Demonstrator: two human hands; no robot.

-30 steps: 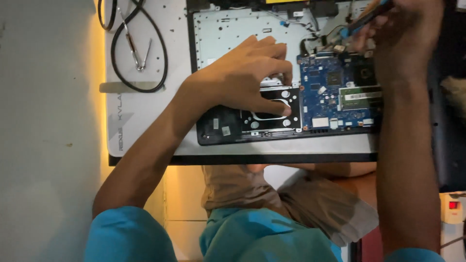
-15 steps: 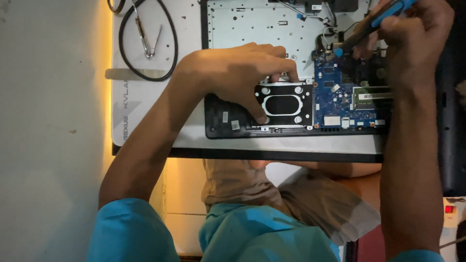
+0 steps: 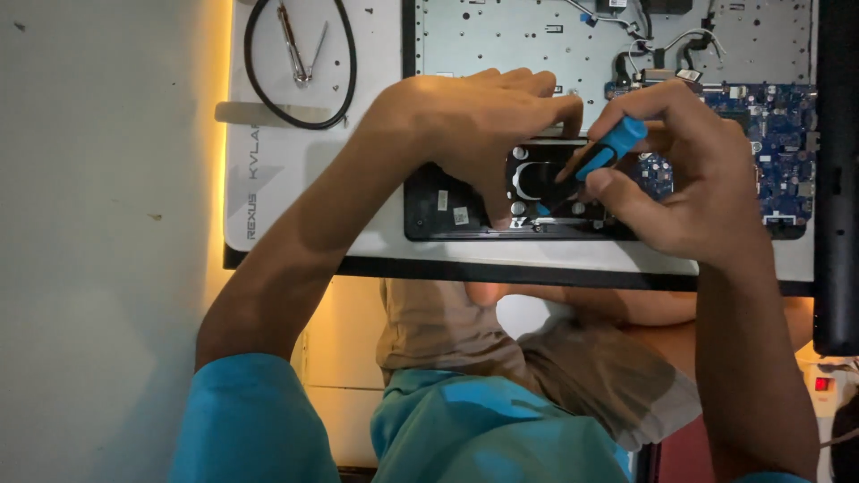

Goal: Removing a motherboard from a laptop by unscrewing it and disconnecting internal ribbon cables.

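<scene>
An opened laptop base (image 3: 501, 40) lies on a white mat, its blue circuit board (image 3: 783, 134) exposed at the right. My left hand (image 3: 470, 125) presses down on a black fan bracket with silver screws (image 3: 523, 188), thumb and fingers around it. My right hand (image 3: 684, 170) grips a blue and black screwdriver (image 3: 604, 150), its tip pointing down at the bracket between my two hands.
A coiled black cable with metal tweezers inside it (image 3: 300, 54) lies on the white mat (image 3: 277, 179) at the upper left. A dark monitor edge (image 3: 837, 179) stands at the right. A power strip with a red switch (image 3: 821, 383) sits at the lower right.
My right hand has come down from the upper right with the screwdriver to the bracket beside my left hand. The view has shifted so the laptop sits lower.
</scene>
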